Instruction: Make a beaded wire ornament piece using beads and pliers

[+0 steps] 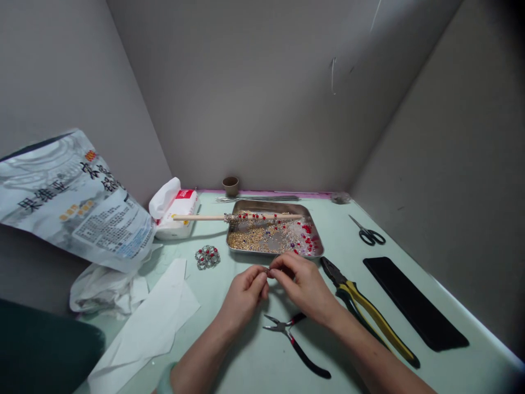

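Note:
My left hand [243, 295] and my right hand [302, 284] meet over the pale green table [229, 350], fingertips pinched together on a tiny beaded piece [267, 271] that I cannot make out well. Just beyond them lies a metal tray [315, 232] filled with gold, red and clear beads. A wooden stick [197, 218] carrying wire and red beads rests across the tray's far side. Small needle-nose pliers [293, 339] lie under my right wrist. A finished beaded wire ornament [207, 256] sits left of the tray.
Yellow-handled pliers [369, 312], a black phone [414, 301] and scissors [369, 234] lie to the right. A tissue pack [176, 210], a printed bag [74, 202] and white paper sheets [151, 323] are on the left. A small cup [230, 186] stands by the back wall.

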`<state>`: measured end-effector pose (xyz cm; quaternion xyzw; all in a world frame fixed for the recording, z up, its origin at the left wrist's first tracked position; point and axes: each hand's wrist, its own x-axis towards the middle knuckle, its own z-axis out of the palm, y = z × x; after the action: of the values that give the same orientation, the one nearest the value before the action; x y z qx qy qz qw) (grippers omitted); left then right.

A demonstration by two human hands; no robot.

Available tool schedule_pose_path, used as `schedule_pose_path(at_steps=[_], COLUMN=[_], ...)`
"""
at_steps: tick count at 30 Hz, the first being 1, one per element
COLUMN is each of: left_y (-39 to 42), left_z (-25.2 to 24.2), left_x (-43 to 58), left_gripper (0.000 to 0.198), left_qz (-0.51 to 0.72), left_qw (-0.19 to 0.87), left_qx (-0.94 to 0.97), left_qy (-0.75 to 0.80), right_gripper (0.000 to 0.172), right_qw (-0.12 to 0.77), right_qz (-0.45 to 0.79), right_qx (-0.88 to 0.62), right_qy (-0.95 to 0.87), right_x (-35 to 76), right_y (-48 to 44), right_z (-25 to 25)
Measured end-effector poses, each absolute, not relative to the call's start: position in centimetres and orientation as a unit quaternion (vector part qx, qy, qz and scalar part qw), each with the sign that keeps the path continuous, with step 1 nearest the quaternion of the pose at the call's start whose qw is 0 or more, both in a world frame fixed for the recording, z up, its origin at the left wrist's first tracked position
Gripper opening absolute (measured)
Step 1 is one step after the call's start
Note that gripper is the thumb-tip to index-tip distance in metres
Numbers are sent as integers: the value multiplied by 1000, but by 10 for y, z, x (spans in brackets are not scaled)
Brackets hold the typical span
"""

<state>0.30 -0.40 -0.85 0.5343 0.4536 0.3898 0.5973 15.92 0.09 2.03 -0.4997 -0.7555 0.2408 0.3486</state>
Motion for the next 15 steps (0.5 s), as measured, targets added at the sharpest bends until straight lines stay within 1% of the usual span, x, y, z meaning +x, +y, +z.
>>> schedule_pose_path(at_steps=[6, 9, 11, 15], left_y=[-9, -10, -9, -6], left_z=[-11, -9, -10, -10], left_x=[6, 7, 7, 8], left_gripper=[26, 26, 25, 22], left_qz=[410, 422, 430, 448], left_qw=[450, 420, 448, 570], left_qx=[590, 594, 580, 496], left_qy=[530, 541, 528, 478], right_gripper=[14, 14, 14, 13], right_qw=[391, 404, 414, 430], right_qz=[168, 161, 186, 239], right_qx=[-555, -567, -564, -541], right_qy=[-715, -699, -690, -682], right_x=[139, 133, 133, 139], right_y=[-7, -8, -8, -6], right_z=[3, 1, 3, 7])
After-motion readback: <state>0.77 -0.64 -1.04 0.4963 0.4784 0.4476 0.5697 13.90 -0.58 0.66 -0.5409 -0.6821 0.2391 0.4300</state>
